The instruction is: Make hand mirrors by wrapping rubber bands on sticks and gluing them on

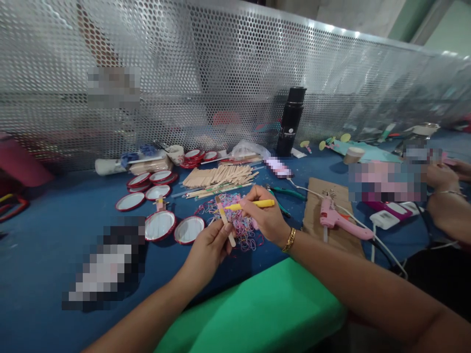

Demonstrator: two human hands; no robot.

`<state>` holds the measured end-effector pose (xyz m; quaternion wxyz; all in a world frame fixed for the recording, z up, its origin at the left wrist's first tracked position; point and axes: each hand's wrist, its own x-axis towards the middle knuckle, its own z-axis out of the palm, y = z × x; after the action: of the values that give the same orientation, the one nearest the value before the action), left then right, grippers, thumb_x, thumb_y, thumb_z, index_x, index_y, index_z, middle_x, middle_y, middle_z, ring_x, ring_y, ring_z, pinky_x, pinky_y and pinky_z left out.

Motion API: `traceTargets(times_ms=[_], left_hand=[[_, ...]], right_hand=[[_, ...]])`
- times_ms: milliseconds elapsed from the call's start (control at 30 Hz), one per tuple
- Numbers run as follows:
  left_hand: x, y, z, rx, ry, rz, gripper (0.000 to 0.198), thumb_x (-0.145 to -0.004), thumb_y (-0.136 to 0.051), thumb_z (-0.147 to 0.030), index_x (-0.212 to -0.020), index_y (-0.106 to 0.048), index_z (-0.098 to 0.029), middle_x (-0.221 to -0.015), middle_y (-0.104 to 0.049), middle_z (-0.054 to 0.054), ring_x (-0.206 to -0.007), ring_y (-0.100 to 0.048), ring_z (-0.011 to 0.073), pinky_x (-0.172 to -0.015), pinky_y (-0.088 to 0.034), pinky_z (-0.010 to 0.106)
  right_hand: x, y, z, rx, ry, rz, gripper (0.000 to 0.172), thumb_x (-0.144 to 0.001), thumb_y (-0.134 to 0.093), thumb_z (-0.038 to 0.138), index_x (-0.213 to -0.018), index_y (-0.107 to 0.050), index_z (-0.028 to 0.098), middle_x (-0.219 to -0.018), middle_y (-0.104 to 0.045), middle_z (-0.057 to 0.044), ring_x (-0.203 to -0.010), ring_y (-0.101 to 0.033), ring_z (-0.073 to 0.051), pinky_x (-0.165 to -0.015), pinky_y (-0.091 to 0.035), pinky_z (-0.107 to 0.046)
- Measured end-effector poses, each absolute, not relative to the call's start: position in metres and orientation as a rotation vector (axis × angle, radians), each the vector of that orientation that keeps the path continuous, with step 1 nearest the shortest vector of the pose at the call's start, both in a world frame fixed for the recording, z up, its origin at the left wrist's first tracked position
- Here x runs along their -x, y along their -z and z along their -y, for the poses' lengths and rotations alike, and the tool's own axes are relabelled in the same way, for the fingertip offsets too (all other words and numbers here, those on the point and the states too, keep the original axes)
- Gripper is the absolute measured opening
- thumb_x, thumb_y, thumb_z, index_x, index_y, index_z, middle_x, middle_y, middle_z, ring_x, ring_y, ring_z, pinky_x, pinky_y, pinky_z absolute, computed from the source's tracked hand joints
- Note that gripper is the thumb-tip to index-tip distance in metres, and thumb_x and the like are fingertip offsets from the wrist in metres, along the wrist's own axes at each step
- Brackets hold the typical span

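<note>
My left hand pinches the lower part of a wooden craft stick, which is tilted and has a dark brown tip and a pinkish band near its top. My right hand grips a yellow marker pen, its tip pointing left at the upper part of the stick. Whether the tip touches the wood I cannot tell. Beneath both hands lies a tangle of colourful thin loops. Red-rimmed round lids rest just left of my left hand, and a gold bracelet circles my right wrist.
Behind my hands is a pile of craft sticks. A pink glue gun lies on cardboard to the right, near green-handled pliers. A black bottle stands by the perforated metal screen. Another person's hand is far right.
</note>
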<state>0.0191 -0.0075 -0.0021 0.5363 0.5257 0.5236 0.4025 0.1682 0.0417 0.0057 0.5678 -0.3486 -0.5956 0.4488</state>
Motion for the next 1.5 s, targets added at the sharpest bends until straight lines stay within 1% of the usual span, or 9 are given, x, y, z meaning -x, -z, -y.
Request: traceTargets(times_ms=[167, 333, 467, 600, 767, 933, 1033, 1200, 1500], left_hand=[[-0.019, 0.0023, 0.0072, -1.275, -0.949, -1.257, 0.039, -0.082, -0.055, -0.055, -0.067, -0.052, -0.019, -0.052, -0.048, -0.005, -0.043, -0.036, 0.0068, -0.04, -0.025, 0.018], [-0.019, 0.0016, 0.0078, -1.263, -0.954, -1.26, 0.039, -0.082, -0.056, -0.055, -0.068, -0.052, -0.019, -0.052, -0.048, -0.005, -0.042, -0.036, 0.007, -0.04, -0.025, 0.018], [-0.0181, 0.0021, 0.0072, -1.289, -0.948, -1.264, 0.038, -0.083, -0.054, -0.054, -0.069, -0.052, -0.019, -0.051, -0.048, -0.005, -0.042, -0.036, 0.0068, -0.039, -0.025, 0.018], [-0.0174, 0.0045, 0.007, -1.291, -0.948, -1.261, 0.038, -0.084, -0.054, -0.053, -0.069, -0.052, -0.019, -0.051, -0.048, -0.005, -0.042, -0.036, 0.0065, -0.039, -0.025, 0.017], [-0.0174, 0.0059, 0.0067, -1.288, -0.951, -1.251, 0.04, -0.084, -0.053, -0.055, -0.068, -0.052, -0.019, -0.052, -0.048, -0.005, -0.043, -0.036, 0.0065, -0.04, -0.025, 0.017], [-0.0177, 0.0033, 0.0064, -1.306, -0.934, -1.266, 0.038, -0.086, -0.051, -0.052, -0.068, -0.051, -0.018, -0.052, -0.046, -0.006, -0.043, -0.035, 0.0063, -0.04, -0.025, 0.017], [-0.0176, 0.0031, 0.0074, -1.328, -0.927, -1.275, 0.038, -0.087, -0.05, -0.051, -0.067, -0.05, -0.018, -0.052, -0.047, -0.005, -0.043, -0.035, 0.0062, -0.04, -0.025, 0.017], [-0.0172, 0.0061, 0.0065, -1.301, -0.935, -1.267, 0.037, -0.086, -0.051, -0.052, -0.071, -0.051, -0.018, -0.053, -0.046, -0.006, -0.043, -0.035, 0.0065, -0.04, -0.024, 0.017], [-0.0188, 0.0029, 0.0051, -1.268, -0.95, -1.266, 0.036, -0.085, -0.052, -0.051, -0.071, -0.051, -0.019, -0.053, -0.047, -0.006, -0.044, -0.035, 0.0068, -0.04, -0.025, 0.017]], right_hand=[[-0.1683, -0.0073, -0.0406, 0.808, -1.032, 1.456, 0.021, -0.081, -0.063, 0.033, -0.069, -0.05, 0.021, -0.058, -0.056, 0.004, -0.056, -0.053, -0.013, -0.059, -0.044, -0.027], [-0.1689, -0.0069, -0.0407, 0.811, -1.046, 1.418, 0.02, -0.081, -0.062, 0.032, -0.069, -0.049, 0.022, -0.058, -0.056, 0.005, -0.053, -0.05, -0.012, -0.055, -0.042, -0.026], [-0.1686, -0.0068, -0.0404, 0.808, -1.043, 1.47, 0.022, -0.081, -0.063, 0.034, -0.068, -0.05, 0.021, -0.059, -0.056, 0.004, -0.057, -0.053, -0.013, -0.06, -0.044, -0.027], [-0.1691, -0.006, -0.0409, 0.824, -1.028, 1.444, 0.02, -0.08, -0.063, 0.032, -0.07, -0.05, 0.021, -0.058, -0.055, 0.005, -0.054, -0.051, -0.012, -0.056, -0.041, -0.026], [-0.1697, -0.0049, -0.0413, 0.789, -1.031, 1.492, 0.019, -0.081, -0.062, 0.029, -0.069, -0.05, 0.021, -0.06, -0.056, 0.004, -0.057, -0.052, -0.012, -0.059, -0.043, -0.027], [-0.1695, -0.0055, -0.0409, 0.822, -1.015, 1.448, 0.019, -0.08, -0.063, 0.03, -0.069, -0.05, 0.021, -0.059, -0.055, 0.004, -0.055, -0.05, -0.012, -0.056, -0.04, -0.026], [-0.1687, -0.0055, -0.0399, 0.786, -1.046, 1.468, 0.018, -0.08, -0.062, 0.029, -0.069, -0.051, 0.021, -0.059, -0.055, 0.004, -0.055, -0.051, -0.013, -0.056, -0.041, -0.026], [-0.1686, -0.0035, -0.0407, 0.806, -1.045, 1.443, 0.018, -0.079, -0.063, 0.03, -0.069, -0.05, 0.021, -0.059, -0.054, 0.004, -0.055, -0.05, -0.012, -0.055, -0.04, -0.025], [-0.1679, -0.0058, -0.0402, 0.807, -1.071, 1.446, 0.019, -0.078, -0.062, 0.029, -0.068, -0.048, 0.021, -0.057, -0.053, 0.005, -0.053, -0.05, -0.012, -0.054, -0.039, -0.025]])
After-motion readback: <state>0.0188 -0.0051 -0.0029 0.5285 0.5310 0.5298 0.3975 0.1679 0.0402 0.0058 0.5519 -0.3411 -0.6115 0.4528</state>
